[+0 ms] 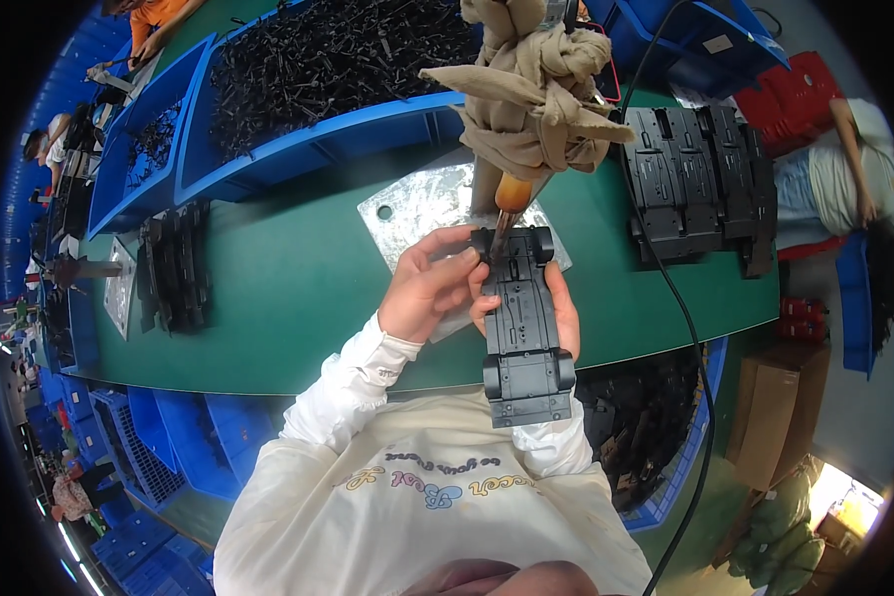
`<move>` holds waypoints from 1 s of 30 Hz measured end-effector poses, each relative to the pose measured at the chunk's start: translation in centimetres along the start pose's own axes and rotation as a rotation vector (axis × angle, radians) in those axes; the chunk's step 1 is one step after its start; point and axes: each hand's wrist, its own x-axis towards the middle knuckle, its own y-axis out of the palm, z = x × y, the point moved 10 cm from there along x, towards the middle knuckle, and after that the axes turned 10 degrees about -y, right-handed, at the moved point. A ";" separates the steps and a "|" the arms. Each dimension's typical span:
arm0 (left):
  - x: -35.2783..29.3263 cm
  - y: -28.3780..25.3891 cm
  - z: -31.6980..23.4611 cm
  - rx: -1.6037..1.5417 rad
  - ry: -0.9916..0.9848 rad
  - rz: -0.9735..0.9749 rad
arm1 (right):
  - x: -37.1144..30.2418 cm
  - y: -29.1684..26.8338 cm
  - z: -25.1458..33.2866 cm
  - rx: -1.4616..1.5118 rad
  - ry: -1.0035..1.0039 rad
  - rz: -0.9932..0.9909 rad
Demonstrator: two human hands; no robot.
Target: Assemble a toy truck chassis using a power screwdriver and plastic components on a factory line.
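A black plastic toy car chassis (521,313) with wheels at its corners is held up over the front of the green table. My right hand (563,310) is closed around it from the right and below. The fingers of my left hand (425,286) are pinched at its far left corner, beside a black wheel (481,241); anything small between them is hidden. Over the far end of the chassis hangs a soldering iron (512,199) with an orange collar and metal tip. Beige cloth (541,99) is knotted around the support above it.
Beyond lies a metal plate (402,214) on the green table (288,298). A blue bin (318,139) holds many small black parts. Stacked chassis stand at right (670,179) and left (174,268). A black cable (690,328) hangs at right. Other people work nearby.
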 end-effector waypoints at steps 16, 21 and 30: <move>-0.2 0.5 -0.1 -0.003 -0.010 0.019 | 0.0 0.1 -0.1 -0.004 -0.017 -0.013; -0.2 0.7 -0.2 0.014 -0.003 0.030 | 0.0 0.0 0.0 -0.003 -0.021 -0.009; 0.1 0.2 0.1 -0.022 -0.005 0.114 | 0.0 -0.1 0.0 -0.007 -0.025 -0.008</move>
